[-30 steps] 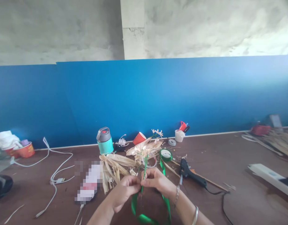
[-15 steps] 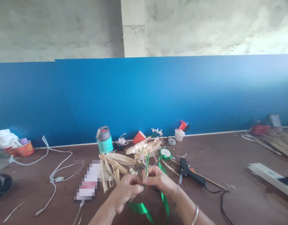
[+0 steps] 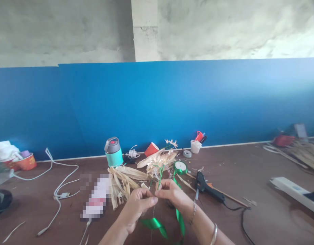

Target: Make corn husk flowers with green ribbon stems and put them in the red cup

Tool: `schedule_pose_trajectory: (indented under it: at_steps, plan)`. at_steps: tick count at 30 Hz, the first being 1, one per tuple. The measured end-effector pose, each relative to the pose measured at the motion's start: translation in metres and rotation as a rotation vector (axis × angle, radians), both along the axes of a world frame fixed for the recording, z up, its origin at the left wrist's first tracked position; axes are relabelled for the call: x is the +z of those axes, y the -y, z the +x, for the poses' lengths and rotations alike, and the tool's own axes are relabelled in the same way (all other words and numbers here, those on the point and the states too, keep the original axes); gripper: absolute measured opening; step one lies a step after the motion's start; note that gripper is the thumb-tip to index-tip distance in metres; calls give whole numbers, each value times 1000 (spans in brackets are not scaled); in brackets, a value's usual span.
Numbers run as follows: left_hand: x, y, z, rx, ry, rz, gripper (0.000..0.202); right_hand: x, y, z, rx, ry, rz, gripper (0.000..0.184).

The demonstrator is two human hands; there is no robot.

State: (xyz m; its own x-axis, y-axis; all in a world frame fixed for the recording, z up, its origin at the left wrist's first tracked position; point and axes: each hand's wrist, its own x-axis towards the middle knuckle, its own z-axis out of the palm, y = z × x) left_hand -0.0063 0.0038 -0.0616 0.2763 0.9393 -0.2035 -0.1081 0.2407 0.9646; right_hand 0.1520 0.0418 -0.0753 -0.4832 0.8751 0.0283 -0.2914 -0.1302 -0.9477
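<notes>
Right hand (image 3: 173, 194) pinches a green flower stem (image 3: 160, 176), apparently steadying it upright; left hand (image 3: 138, 208), fingertips together just below, perhaps controls the green ribbon (image 3: 154, 223)

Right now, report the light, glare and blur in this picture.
Head view: the wall is brightest at upper right, with the panel paling below it; head view: the ribbon has a bright sheen; head view: the red item at far right looks blurred.

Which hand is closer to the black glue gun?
Right: the right hand is just left of the black glue gun; the left hand is farther left.
</notes>
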Motion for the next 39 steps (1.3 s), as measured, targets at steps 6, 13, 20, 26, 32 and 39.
schedule_pose_trajectory:
  at_steps: [6,13,20,26,32,39]
  plan:
    - [-1,-1,-2,-36,85,-33,31,0,0,1,18,-39,-31,27]
    - [-9,-2,-1,-53,69,-51,29,-3,-9,5,-203,-202,-123,28]
    - [-11,-4,-1,127,-183,111,18,-6,-12,0,-378,-135,-107,33]
    - [-9,3,4,293,-418,331,16,-9,-12,-6,-538,-49,-122,33]
    - [-17,15,14,455,-537,503,20,-15,-10,-14,-724,-7,-132,34]
    - [-11,1,8,255,-207,189,16,0,-2,-14,-506,-136,-114,32]
